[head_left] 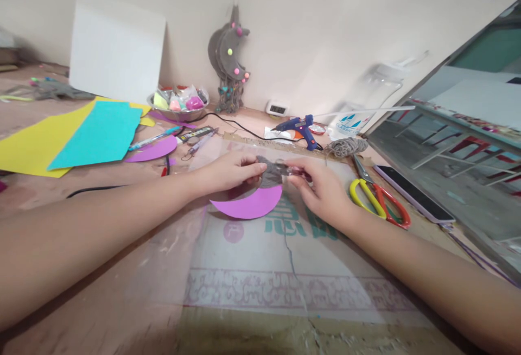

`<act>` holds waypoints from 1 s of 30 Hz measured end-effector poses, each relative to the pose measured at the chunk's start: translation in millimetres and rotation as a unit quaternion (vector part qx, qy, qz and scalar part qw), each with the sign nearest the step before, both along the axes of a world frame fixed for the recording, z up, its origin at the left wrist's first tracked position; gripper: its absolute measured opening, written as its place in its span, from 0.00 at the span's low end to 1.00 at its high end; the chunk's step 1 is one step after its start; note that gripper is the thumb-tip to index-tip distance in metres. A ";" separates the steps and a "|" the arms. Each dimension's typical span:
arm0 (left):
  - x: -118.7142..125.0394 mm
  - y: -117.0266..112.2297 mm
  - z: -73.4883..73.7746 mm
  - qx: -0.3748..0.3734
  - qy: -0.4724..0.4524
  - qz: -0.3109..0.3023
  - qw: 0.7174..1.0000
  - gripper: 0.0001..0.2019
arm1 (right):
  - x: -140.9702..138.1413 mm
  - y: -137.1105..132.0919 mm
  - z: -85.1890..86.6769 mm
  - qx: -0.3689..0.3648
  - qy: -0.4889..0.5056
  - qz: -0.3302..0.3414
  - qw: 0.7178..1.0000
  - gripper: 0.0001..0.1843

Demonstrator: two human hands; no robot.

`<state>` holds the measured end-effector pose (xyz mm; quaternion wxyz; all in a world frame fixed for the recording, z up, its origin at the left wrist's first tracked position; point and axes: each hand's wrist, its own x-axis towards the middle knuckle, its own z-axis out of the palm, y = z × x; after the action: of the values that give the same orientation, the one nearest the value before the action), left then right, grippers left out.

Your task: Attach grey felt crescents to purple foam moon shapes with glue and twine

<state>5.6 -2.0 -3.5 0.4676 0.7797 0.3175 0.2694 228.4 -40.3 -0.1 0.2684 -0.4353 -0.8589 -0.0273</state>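
Note:
My left hand (238, 170) pinches the left side of a small grey yarn piece (269, 172) between thumb and fingers. My right hand (315, 184) is closed at the right side of the same yarn piece; the exact grip there is blurred. Just beneath, a purple paper crescent (250, 204) lies on a printed plastic sheet (244, 257), and the yarn covers part of its upper edge. A thin grey strand (290, 254) runs down over the sheet toward me.
Yellow-and-red-handled scissors (368, 203), a phone (415, 193) and a grey yarn ball (347, 147) lie right. Behind are a blue glue gun (299, 128) and a bowl (179, 102) of small packets. Turquoise paper (97, 135) lies left. A grey moon ornament (230, 56) hangs on the wall.

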 end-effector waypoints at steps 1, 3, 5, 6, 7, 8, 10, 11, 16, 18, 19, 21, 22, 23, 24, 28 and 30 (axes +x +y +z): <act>-0.1 0.2 -0.3 -0.003 -0.003 -0.001 1.000 0.16 | 0.2 0.5 -0.5 -0.020 0.034 -0.015 0.999 0.14; -0.3 0.5 -0.7 -0.006 -0.006 -0.002 1.000 0.17 | -0.2 1.7 -0.6 -0.065 0.096 -0.036 0.993 0.17; -0.6 0.5 -0.6 -0.007 -0.007 -0.003 1.000 0.17 | -2.1 2.3 1.2 -0.120 0.135 -0.039 0.983 0.17; -0.7 0.2 -0.2 -0.008 -0.008 -0.003 1.000 0.17 | -3.4 2.3 2.7 -0.145 0.149 -0.038 0.977 0.16; -0.7 -0.1 0.3 -0.009 -0.010 -0.002 1.000 0.16 | -4.8 2.0 4.6 -0.169 0.160 -0.036 0.972 0.15; -0.6 -0.4 0.9 -0.011 -0.012 -0.002 1.000 0.16 | -6.2 1.6 6.5 -0.191 0.169 -0.037 0.966 0.15; -0.4 -1.1 1.8 -0.014 -0.020 -0.001 1.000 0.15 | -8.1 0.5 9.8 -0.223 0.185 -0.041 0.956 0.16; -0.3 -1.2 2.0 -0.015 -0.025 0.000 1.000 0.15 | -8.7 0.1 10.8 -0.235 0.188 -0.042 0.953 0.16; -0.4 -0.1 0.2 -0.014 -0.044 0.006 0.999 0.15 | -9.6 -0.2 9.4 -0.294 0.167 -0.025 0.941 0.13; -0.7 -0.1 -0.5 -0.015 -0.039 0.008 0.999 0.16 | -10.3 -0.2 8.2 -0.309 0.166 -0.037 0.936 0.14; -0.8 -0.4 -0.6 -0.016 -0.033 0.006 0.999 0.16 | -10.9 -0.2 7.9 -0.312 0.171 -0.046 0.933 0.14; -0.9 -1.3 -0.5 -0.013 -0.018 0.003 1.000 0.17 | -11.9 -0.3 8.1 -0.312 0.191 -0.058 0.929 0.16; -0.8 -1.8 -0.5 -0.005 -0.007 0.001 1.000 0.17 | -12.4 -0.2 8.4 -0.311 0.199 -0.061 0.927 0.17; -0.7 -2.2 -0.4 0.006 0.005 0.000 1.000 0.17 | -12.7 -0.2 8.7 -0.313 0.203 -0.061 0.926 0.18; -0.6 -2.5 -0.4 0.020 0.018 0.003 1.000 0.16 | -13.0 -0.2 9.0 -0.314 0.205 -0.060 0.925 0.18; -0.2 -3.0 -0.2 0.045 0.051 0.027 0.997 0.15 | -12.7 0.4 8.1 -0.317 0.201 -0.057 0.925 0.19; -0.1 -3.0 0.6 0.043 0.054 0.028 0.997 0.13 | -11.7 1.0 6.7 -0.319 0.200 -0.058 0.925 0.19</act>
<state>5.5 -5.0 -2.9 0.4079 0.8034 0.3522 0.2533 216.6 -39.3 6.6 0.2800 -0.5433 -0.7239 0.3201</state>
